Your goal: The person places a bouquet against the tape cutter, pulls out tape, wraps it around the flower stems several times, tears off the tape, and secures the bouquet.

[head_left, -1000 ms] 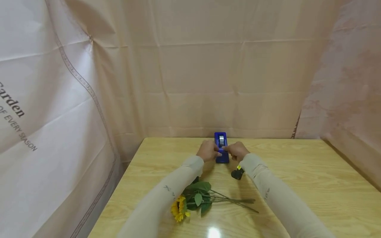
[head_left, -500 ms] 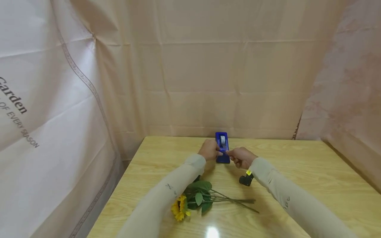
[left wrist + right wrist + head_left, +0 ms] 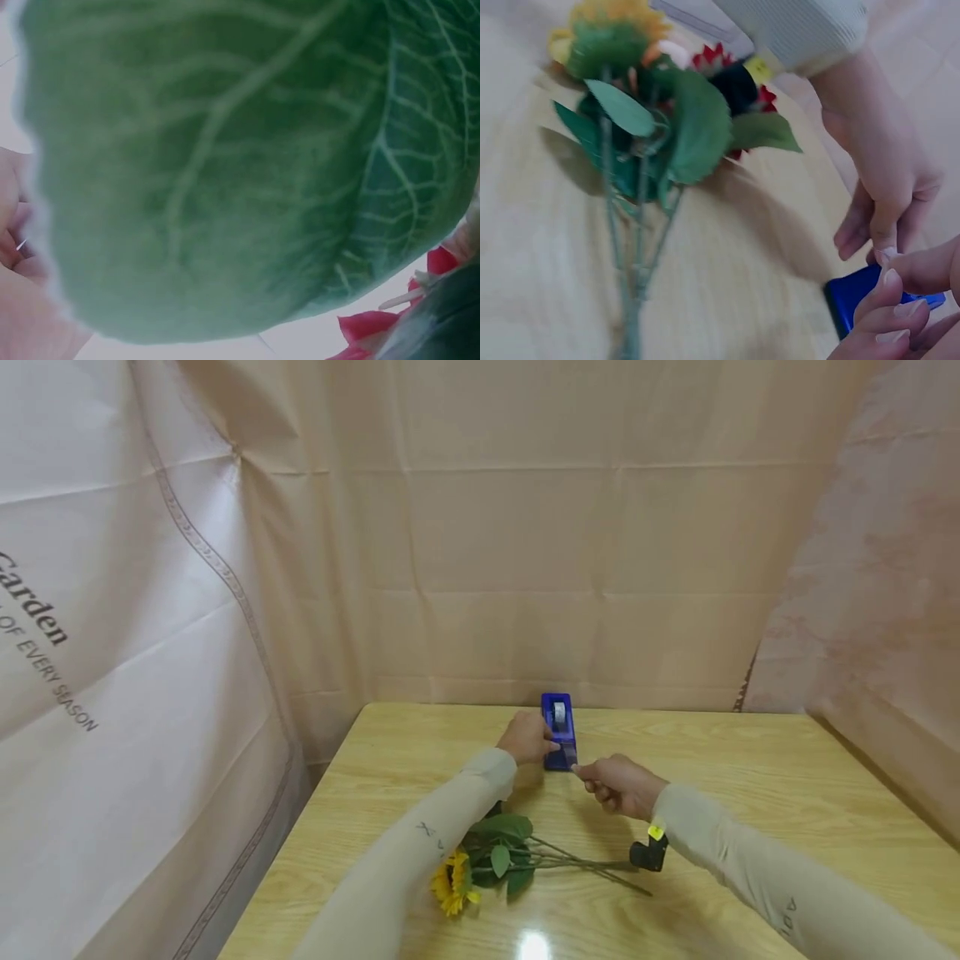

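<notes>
A blue tape dispenser stands near the table's far edge, a roll of clear tape inside it. My left hand holds its left side, thumb over the front part. My right hand pinches the end of a tape strip between thumb and forefinger, and the strip stretches from the dispenser toward me. In the right wrist view, the left thumb and the right hand's fingertips come close together by the dispenser. A large green leaf hides most of the left wrist view.
Artificial flowers lie on the wooden table nearer me, partly under the left forearm: a yellow sunflower, green leaves and long stems pointing right. Red petals show beside the sunflower. A cloth sheet hangs behind the table.
My right hand has moved away from the dispenser, toward me and to the right, drawing the tape strip out. My left hand stays at the dispenser, and the flowers have not moved.
</notes>
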A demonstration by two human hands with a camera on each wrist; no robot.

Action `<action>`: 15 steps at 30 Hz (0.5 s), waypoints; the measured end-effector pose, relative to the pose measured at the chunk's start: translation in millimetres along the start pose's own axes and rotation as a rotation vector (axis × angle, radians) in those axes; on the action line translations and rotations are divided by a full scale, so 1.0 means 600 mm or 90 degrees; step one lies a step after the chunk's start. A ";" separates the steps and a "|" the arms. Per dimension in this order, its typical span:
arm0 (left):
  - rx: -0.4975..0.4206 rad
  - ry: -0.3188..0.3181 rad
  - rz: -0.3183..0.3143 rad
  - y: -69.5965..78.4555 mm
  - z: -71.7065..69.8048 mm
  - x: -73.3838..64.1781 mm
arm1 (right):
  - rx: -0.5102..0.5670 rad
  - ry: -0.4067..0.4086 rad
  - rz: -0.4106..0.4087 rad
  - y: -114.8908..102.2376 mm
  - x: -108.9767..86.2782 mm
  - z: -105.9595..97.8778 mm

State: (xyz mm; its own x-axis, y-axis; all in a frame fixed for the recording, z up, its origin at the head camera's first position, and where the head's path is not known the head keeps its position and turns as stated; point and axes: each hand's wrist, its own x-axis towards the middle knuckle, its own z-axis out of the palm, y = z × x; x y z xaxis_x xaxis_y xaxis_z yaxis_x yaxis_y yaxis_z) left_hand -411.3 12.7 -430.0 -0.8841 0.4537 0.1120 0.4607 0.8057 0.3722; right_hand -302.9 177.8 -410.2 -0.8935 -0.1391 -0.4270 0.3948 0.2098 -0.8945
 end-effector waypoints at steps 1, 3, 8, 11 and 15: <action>-0.002 -0.001 0.000 0.000 0.000 0.000 | 0.003 -0.001 -0.003 0.003 -0.008 0.001; -0.009 -0.004 0.000 -0.001 0.000 0.000 | -0.001 -0.002 -0.006 0.009 -0.024 0.005; -0.020 -0.002 0.003 -0.003 0.002 -0.002 | -0.017 -0.005 -0.009 0.022 -0.057 0.016; -0.034 -0.004 -0.001 -0.001 0.000 -0.004 | -0.017 0.003 -0.011 0.027 -0.070 0.019; -0.068 -0.010 -0.010 -0.001 0.001 -0.006 | -0.010 0.012 -0.016 0.036 -0.081 0.020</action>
State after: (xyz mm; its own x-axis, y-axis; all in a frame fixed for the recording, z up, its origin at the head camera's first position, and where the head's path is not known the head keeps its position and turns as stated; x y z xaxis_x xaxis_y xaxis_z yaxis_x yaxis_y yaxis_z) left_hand -408.4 11.0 -431.0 -0.8893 0.4481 0.0914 0.4351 0.7677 0.4704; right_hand -248.2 177.8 -410.4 -0.9069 -0.1259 -0.4021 0.3694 0.2219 -0.9024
